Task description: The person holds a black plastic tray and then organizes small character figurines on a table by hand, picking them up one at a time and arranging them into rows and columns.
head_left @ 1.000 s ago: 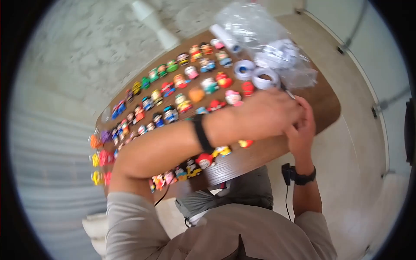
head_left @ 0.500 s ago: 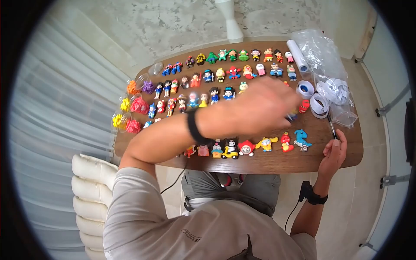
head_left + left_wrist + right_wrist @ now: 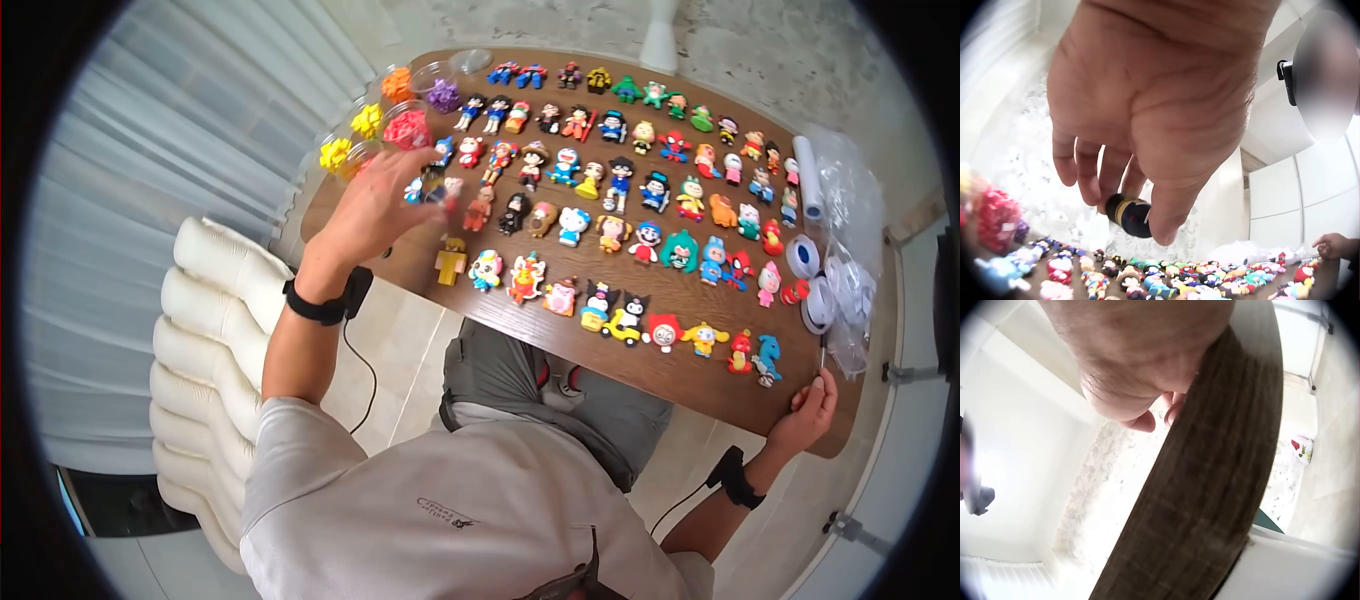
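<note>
My left hand is over the left part of the table, among the figurines there. Between thumb and fingertips it pinches a small dark rounded piece with a gold band, raised above the toys in the left wrist view. Close below that hand lies a yellow blocky figurine. My right hand rests at the table's right front edge, fingers loosely bent. Its fingertips are right at the end of a thin pen-like stick; the right wrist view shows nothing gripped.
Colourful figurines stand in rows across the brown table. Clear tubs of red, yellow, orange and purple pieces are at the left. White tape rolls, a white roll and clear plastic bags lie at the right.
My left hand has swung from beside the right hand, across the figurines, to the table's left side. The right hand stays near the right edge. The head view has turned left.
</note>
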A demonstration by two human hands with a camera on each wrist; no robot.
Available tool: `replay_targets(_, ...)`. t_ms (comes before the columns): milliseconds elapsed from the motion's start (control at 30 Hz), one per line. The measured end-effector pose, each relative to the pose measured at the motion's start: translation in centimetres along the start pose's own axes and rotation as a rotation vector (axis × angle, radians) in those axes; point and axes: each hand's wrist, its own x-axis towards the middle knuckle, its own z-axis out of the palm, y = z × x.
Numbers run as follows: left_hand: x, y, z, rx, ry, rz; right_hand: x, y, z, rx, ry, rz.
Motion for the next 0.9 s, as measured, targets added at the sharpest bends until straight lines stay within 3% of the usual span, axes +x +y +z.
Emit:
replay_targets(167,-4.6,-2.4,1.3,0.0,-0.15,-0.006,-0.1,-0.3,0.3,-0.038,0.011,-0.023)
replay_targets(267,-5.7,-2.8,2.2,0.002,-0.253,-0.118,-0.1,-0.3,0.3,-0.079,0.012,-0.04)
replay_targets(600,-6.5,-4.4,4.1,-0.02,-0.244,-0.056,-0.4,-0.5,0.7,-0.164,-0.001,-0.071)
replay_targets(800,-7.8,-6.2,3.0,-0.097,0.004,-0.034,-0.1,0.1,0.5,-0.152,-0.01,-0.08)
replay_targets(900,-9.0,-8.1,2.0,-0.011,0.079,-0.231,-0.1,0.0,0.3,-0.175,-0.021,-0.09)
